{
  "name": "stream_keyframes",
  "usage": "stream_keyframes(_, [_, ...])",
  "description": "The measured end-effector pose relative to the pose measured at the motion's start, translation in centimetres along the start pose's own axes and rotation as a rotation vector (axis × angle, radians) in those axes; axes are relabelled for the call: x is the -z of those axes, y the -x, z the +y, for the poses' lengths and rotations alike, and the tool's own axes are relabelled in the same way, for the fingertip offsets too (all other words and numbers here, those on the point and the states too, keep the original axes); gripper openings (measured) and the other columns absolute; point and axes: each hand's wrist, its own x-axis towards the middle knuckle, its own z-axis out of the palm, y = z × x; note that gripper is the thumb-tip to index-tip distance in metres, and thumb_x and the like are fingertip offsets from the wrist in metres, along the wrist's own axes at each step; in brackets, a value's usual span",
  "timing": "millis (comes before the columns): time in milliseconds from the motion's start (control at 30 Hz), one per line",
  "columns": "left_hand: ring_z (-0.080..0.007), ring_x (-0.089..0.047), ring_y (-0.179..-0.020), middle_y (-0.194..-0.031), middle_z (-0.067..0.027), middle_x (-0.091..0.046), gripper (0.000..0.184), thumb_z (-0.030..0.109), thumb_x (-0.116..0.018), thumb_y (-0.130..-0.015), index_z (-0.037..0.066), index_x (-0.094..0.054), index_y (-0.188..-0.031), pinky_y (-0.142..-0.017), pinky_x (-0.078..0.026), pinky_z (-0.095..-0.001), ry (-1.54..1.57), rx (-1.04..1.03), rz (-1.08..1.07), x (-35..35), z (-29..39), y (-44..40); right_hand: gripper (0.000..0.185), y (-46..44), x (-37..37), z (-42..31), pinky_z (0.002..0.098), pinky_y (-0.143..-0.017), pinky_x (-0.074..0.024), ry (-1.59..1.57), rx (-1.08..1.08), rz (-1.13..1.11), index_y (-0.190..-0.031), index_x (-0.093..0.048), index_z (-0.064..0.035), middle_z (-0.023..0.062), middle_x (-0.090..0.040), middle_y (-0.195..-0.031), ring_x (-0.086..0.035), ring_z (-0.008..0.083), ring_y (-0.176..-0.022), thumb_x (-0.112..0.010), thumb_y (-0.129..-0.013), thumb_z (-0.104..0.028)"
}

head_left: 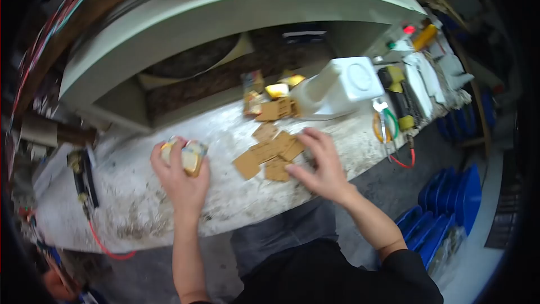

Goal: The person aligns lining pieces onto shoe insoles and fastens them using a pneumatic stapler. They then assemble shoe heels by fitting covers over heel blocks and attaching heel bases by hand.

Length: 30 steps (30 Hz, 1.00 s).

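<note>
My left hand (183,171) is closed around a small block-like bundle (192,161), cream and brown with some coloured patches, on the left half of the worktop. Blur hides what kind of thing it is. To the right, my right hand (323,166) has its thumb and fingers apart at the edge of a loose spread of flat brown cardboard-like pieces (264,151). Its fingertips reach the rightmost pieces; whether they press on them I cannot tell. Nothing shows gripped in that hand.
Behind the pieces stand a white plastic jug (343,87), more brown pieces (273,110) and yellow items (277,90). Scissors (385,124) and a black-and-yellow tool (399,98) lie right. Another tool (83,177) with a red hose lies left. Blue bins (444,208) stand below the bench (140,208).
</note>
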Motion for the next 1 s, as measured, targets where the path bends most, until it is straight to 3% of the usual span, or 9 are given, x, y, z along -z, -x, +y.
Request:
stream_keyframes(233, [-0.0459, -0.053, -0.132, -0.145, -0.0262, -0.046, 0.059, 0.014, -0.088, -0.076, 0.004, -0.065, -0.129, -0.113, -0.044, -0.0503, -0.071, 0.001, 0.071, -0.1, -2.9, 0.5, 0.056, -0.1, -1.7, 0.3, 0.0429, -0.108, -0.0501, -0.007, 0.041, 0.023, -0.135, -0.068, -0.0006, 0.0196, -0.066, -0.135, -0.06, 0.0343, -0.131, -0.087, -0.087, -0.022])
stream_keyframes(333, [-0.0459, -0.053, -0.132, -0.147, -0.0269, -0.045, 0.06, 0.014, -0.088, -0.076, 0.004, -0.065, -0.13, -0.114, -0.044, -0.05, -0.106, 0.039, 0.1, 0.7, -4.6, -0.3, 0.056, 0.8, 0.9, 1.0, 0.0435, -0.105, -0.0521, -0.185, -0.101, 0.136, -0.135, -0.068, -0.0008, 0.0179, -0.07, -0.128, -0.064, 0.0357, -0.125, -0.088, -0.086, -0.02])
stream_keyframes(433, [-0.0464, -0.053, -0.133, -0.151, -0.0286, -0.043, 0.061, 0.016, -0.088, -0.077, 0.004, -0.065, -0.133, -0.115, -0.043, -0.0495, -0.135, 0.101, 0.064, 1.3, -4.8, 0.3, 0.056, 1.7, 4.8, 3.1, 0.0437, -0.101, -0.055, -0.117, -0.249, 0.169, -0.135, -0.068, -0.0001, 0.018, -0.071, -0.127, -0.067, 0.0375, -0.118, -0.087, -0.085, -0.018])
stream_keyframes(533, [-0.0455, -0.05, -0.139, -0.155, -0.0289, -0.044, 0.061, 0.013, -0.085, -0.081, 0.005, -0.064, -0.138, -0.118, -0.04, -0.0486, -0.486, 0.028, 0.172, 1.4, -1.6, 0.0, 0.055, 2.8, 6.3, 6.0, 0.0437, -0.098, -0.0562, 0.023, -0.1, 0.108, -0.135, -0.068, 0.0003, 0.018, -0.07, -0.127, -0.068, 0.0364, -0.115, -0.086, -0.087, -0.019])
stream_keyframes(700, [-0.0431, -0.044, -0.146, -0.158, -0.0248, -0.047, 0.06, 0.008, -0.081, -0.085, 0.004, -0.062, -0.142, -0.122, -0.037, -0.0484, -0.197, -0.25, 0.08, 1.0, 6.0, -1.5, 0.055, 3.1, 7.0, 6.2, 0.0426, -0.097, -0.0569, 0.14, -0.012, 0.011, -0.134, -0.067, 0.001, 0.0179, -0.068, -0.125, -0.069, 0.0353, -0.112, -0.085, -0.088, -0.023])
stream_keyframes(733, [-0.0423, -0.045, -0.144, -0.153, -0.0235, -0.051, 0.058, 0.006, -0.079, -0.086, 0.003, -0.061, -0.142, -0.12, -0.038, -0.0486, -0.067, -0.326, -0.081, -0.5, 6.9, -2.6, 0.055, 2.7, 7.1, 6.0, 0.0426, -0.097, -0.0569, 0.146, -0.01, 0.012, -0.134, -0.067, 0.001, 0.0179, -0.068, -0.125, -0.069, 0.0353, -0.112, -0.085, -0.088, -0.023])
stream_keyframes(767, [-0.0415, -0.047, -0.142, -0.148, -0.0221, -0.055, 0.056, 0.003, -0.077, -0.088, 0.003, -0.061, -0.142, -0.118, -0.039, -0.0487, 0.063, -0.405, -0.244, -1.8, 7.6, -3.8, 0.057, 2.3, 7.3, 5.6, 0.0426, -0.098, -0.056, 0.13, -0.09, -0.034, -0.135, -0.067, 0.0007, 0.0176, -0.067, -0.124, -0.068, 0.0354, -0.113, -0.086, -0.087, -0.024])
stream_keyframes(900, [-0.04, -0.054, -0.131, -0.137, -0.02, -0.061, 0.053, 0.0, -0.076, -0.086, 0.001, -0.063, -0.138, -0.115, -0.042, -0.0488, -0.03, -0.523, -0.348, -7.4, 8.4, -6.0, 0.06, 2.0, 8.6, 4.2, 0.0427, -0.101, -0.0542, 0.161, -0.358, -0.2, -0.135, -0.066, 0.0, 0.017, -0.065, -0.121, -0.065, 0.0361, -0.116, -0.087, -0.086, -0.027])
stream_keyframes(1000, [-0.0362, -0.058, -0.122, -0.128, -0.0172, -0.064, 0.053, -0.001, -0.078, -0.086, -0.001, -0.064, -0.137, -0.11, -0.046, -0.0455, 0.016, -0.472, -0.293, -7.2, 7.6, -5.7, 0.062, 1.8, 9.2, 3.5, 0.0429, -0.101, -0.0541, 0.263, -0.52, -0.396, -0.137, -0.065, -0.0007, 0.017, -0.063, -0.122, -0.064, 0.037, -0.117, -0.088, -0.085, -0.027])
